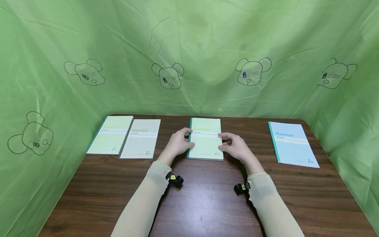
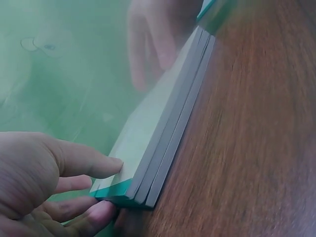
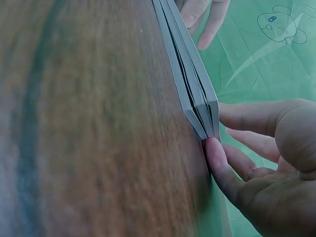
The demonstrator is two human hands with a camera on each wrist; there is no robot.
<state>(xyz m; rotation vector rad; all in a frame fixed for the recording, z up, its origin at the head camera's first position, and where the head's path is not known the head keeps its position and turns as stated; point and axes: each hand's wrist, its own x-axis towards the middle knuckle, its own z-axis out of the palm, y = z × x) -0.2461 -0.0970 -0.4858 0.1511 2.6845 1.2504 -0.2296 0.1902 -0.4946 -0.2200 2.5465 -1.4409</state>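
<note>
A stack of Gambit notebooks [image 1: 206, 146], pale green cover on top and teal spine at left, lies near the table's far edge, between both hands. My left hand [image 1: 177, 143] grips its spine side; in the left wrist view one digit lies on the cover of the stack [image 2: 143, 133] while other fingers reach round beneath the spine. From the opposite side my right hand [image 1: 237, 148] pinches the page edge. Close up in the right wrist view, thumb and finger meet the corner of the stack [image 3: 190, 69], whose layers fan slightly apart. The stack's underside is hidden.
Left of the stack lie a pale green notebook [image 1: 111, 136] and a white notebook [image 1: 140, 140], side by side. A light blue notebook [image 1: 293, 144] sits toward the right edge of the brown wooden table [image 1: 201, 207]. Green curtain [image 1: 201, 39] surrounds the back and sides.
</note>
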